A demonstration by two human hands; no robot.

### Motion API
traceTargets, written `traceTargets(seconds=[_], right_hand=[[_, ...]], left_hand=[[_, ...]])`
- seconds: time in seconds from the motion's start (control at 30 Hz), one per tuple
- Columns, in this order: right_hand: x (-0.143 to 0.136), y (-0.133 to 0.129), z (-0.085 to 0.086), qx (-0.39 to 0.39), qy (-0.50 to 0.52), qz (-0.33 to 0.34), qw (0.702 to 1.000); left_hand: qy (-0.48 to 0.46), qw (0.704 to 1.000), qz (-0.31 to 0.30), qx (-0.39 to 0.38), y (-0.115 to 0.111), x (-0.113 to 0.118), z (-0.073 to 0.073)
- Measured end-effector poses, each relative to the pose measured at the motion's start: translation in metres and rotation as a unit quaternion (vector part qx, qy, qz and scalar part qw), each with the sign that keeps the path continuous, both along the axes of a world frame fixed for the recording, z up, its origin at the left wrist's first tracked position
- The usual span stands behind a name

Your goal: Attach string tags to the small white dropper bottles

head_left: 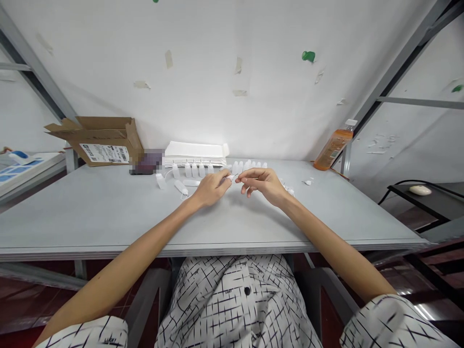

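Note:
Over the middle of the grey table, my left hand point(213, 187) is closed around a small white squeeze bottle point(231, 178), mostly hidden by the fingers. Its narrow tip points right. My right hand point(264, 183) is just right of that tip, thumb and forefinger pinched together; what they hold is too small to make out. Behind my left hand stand several white dropper bottles point(195, 169), and more bottles point(241, 167) line up behind my right hand. One bottle point(181, 187) lies on its side left of my left hand.
A stack of white paper or trays point(195, 151) sits against the wall, beside an open cardboard box point(105, 145). An orange liquid bottle point(333, 147) leans at the back right. Small white caps point(308, 182) lie right of my right hand. The table's front edge point(232, 249) is near my lap.

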State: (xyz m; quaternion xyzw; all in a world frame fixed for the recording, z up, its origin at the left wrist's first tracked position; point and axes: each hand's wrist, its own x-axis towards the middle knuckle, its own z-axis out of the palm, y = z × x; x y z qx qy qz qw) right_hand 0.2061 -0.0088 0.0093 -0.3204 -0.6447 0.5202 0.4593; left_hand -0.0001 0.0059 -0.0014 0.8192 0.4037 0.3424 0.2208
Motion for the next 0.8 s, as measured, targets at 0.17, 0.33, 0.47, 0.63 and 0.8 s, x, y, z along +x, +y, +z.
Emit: traceTargets(seconds=[0.17, 0.33, 0.47, 0.63, 0.8], right_hand=[[-0.0018, -0.0006, 0.0003, -0.017, 0.025, -0.034, 0.999], [-0.003, -0.0004, -0.0008, -0.003, 0.03, -0.033, 0.999], [-0.0037, 0.0002, -0.0019, 0.016, 0.032, -0.052, 0.998], [-0.0059, -0.0003, -0.0009, 0.013, 0.046, -0.093, 0.994], [-0.0064, -0.001, -0.0005, 0.012, 0.05, -0.106, 0.993]], left_hand=[[0.001, 1.0, -0.002, 0.017, -0.0005, 0.0001, -0.0009], [0.003, 1.0, -0.003, 0.018, -0.0018, -0.0001, 0.0002], [0.003, 1.0, -0.008, 0.023, -0.001, -0.0003, -0.0004], [0.003, 1.0, -0.008, 0.028, -0.0009, -0.0002, -0.0012], [0.012, 0.999, -0.016, 0.026, -0.0044, 0.0006, 0.0023]])
